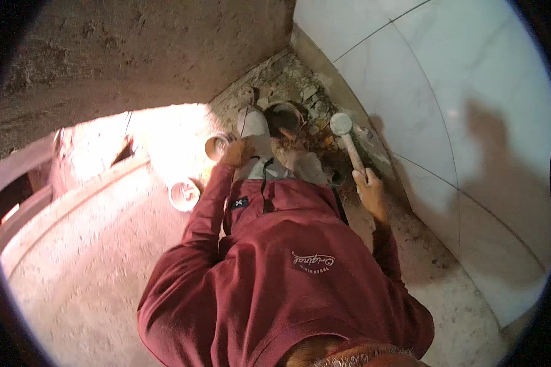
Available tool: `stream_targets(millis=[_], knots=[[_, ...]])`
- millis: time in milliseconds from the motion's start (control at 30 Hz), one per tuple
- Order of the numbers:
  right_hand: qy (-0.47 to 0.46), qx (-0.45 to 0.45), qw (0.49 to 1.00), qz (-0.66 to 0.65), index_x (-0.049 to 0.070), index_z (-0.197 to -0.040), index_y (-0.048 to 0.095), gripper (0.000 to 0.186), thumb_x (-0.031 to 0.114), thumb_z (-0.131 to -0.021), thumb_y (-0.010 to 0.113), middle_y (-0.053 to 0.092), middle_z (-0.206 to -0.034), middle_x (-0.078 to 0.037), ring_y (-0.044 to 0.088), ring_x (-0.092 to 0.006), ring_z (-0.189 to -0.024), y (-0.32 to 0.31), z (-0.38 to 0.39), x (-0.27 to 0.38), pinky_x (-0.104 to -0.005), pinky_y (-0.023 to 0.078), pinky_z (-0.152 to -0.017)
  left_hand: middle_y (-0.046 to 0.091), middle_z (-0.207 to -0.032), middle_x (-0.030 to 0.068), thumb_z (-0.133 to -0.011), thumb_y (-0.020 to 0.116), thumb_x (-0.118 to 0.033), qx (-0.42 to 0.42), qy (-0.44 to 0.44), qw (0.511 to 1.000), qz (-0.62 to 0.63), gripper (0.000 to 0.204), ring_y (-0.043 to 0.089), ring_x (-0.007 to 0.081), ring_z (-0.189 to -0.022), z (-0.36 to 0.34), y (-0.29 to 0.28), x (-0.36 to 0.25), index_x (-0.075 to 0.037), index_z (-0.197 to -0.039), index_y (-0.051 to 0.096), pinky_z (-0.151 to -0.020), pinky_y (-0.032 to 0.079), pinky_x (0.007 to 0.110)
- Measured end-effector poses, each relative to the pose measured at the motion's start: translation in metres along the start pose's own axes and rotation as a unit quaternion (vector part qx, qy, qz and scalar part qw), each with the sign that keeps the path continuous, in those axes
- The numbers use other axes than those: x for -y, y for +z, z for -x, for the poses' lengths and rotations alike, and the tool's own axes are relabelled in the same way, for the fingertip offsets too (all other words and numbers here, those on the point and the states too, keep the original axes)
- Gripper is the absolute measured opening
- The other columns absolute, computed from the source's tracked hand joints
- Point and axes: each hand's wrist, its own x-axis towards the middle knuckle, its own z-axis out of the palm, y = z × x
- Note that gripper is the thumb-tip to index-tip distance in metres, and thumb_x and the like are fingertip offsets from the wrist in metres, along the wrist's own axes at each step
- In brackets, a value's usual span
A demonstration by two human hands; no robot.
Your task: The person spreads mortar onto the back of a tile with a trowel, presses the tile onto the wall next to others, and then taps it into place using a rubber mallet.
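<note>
My right hand (371, 192) is wrapped round the pale handle of a mallet (341, 125), whose round whitish head points away from me, up beside the tiled wall. Over my bent left leg, my left hand (238, 153) is closed at the edge of a short round pipe piece (217, 147) with its hollow end showing. My fingers hide part of its rim. Just ahead of my knees, a wide dark pipe opening (283, 118) sits among broken rubble (312, 101) in the corner.
Another round pipe piece (184, 194) rests on the rough floor (92, 257) at my left. White tiles (422, 122) cover the right wall; a rough brown surface (147, 55) slants across the upper left. Bright light falls near a ledge (73, 199) at far left.
</note>
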Motion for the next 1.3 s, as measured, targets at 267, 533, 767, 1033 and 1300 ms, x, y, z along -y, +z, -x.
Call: stream_targets(millis=[267,533,767,1033,1300], knots=[[-0.004,0.277,0.961,0.009,-0.001,-0.111,0.059,0.050,0.048,-0.102,0.057,0.063,-0.090,-0.018,0.064,-0.0224,-0.087,0.104,-0.033,0.004,-0.0418,0.049,-0.075,0.062,-0.134,0.0191,-0.100,0.052,-0.059,-0.016,0.031,0.926,0.377,0.072,0.057,0.0291,-0.125,0.089,0.092,-0.129,0.001,-0.140,0.056,-0.107,0.042,0.040],[-0.285,0.375,0.879,0.071,0.004,-0.093,0.067,0.023,0.024,-0.101,0.058,0.067,-0.095,-0.014,0.067,-0.0299,-0.090,0.219,-0.216,-0.041,-0.0410,0.052,-0.080,0.069,-0.124,0.0114,-0.101,0.056,-0.039,-0.192,-0.187,0.724,0.635,0.051,0.063,0.0186,-0.114,0.067,0.160,-0.045,-0.001,-0.133,0.064,-0.097,0.049,0.034],[-0.152,0.190,0.849,0.469,0.004,-0.106,0.064,0.026,0.026,-0.102,0.051,0.067,-0.098,-0.017,0.066,-0.0380,-0.089,0.335,-0.474,-0.146,-0.0521,0.051,-0.078,0.047,-0.153,0.0188,-0.090,0.064,-0.037,0.098,-0.305,0.918,0.235,0.055,0.034,0.0398,-0.146,0.101,0.365,0.103,-0.009,-0.138,0.062,-0.110,0.038,0.049],[-0.158,0.093,0.841,0.509,0.001,-0.133,0.056,0.042,0.024,-0.098,0.053,0.060,-0.128,-0.021,0.057,-0.0406,-0.116,0.469,-0.509,-0.225,-0.0479,0.044,-0.100,0.046,-0.152,0.0157,-0.074,0.073,-0.047,-0.071,-0.391,0.904,0.158,0.081,0.029,0.0476,-0.145,0.058,0.337,0.095,-0.005,-0.141,0.057,-0.120,0.024,0.052],[-0.005,0.119,0.900,0.419,-0.010,-0.142,0.044,0.059,0.023,-0.095,0.058,0.068,-0.109,-0.022,0.066,-0.0387,-0.092,0.516,-0.426,-0.194,-0.0541,0.046,-0.088,0.051,-0.146,0.0177,-0.075,0.076,-0.041,-0.084,-0.390,0.899,0.178,0.084,0.038,0.0437,-0.141,0.069,0.315,0.138,0.001,-0.144,0.051,-0.117,0.034,0.047]])
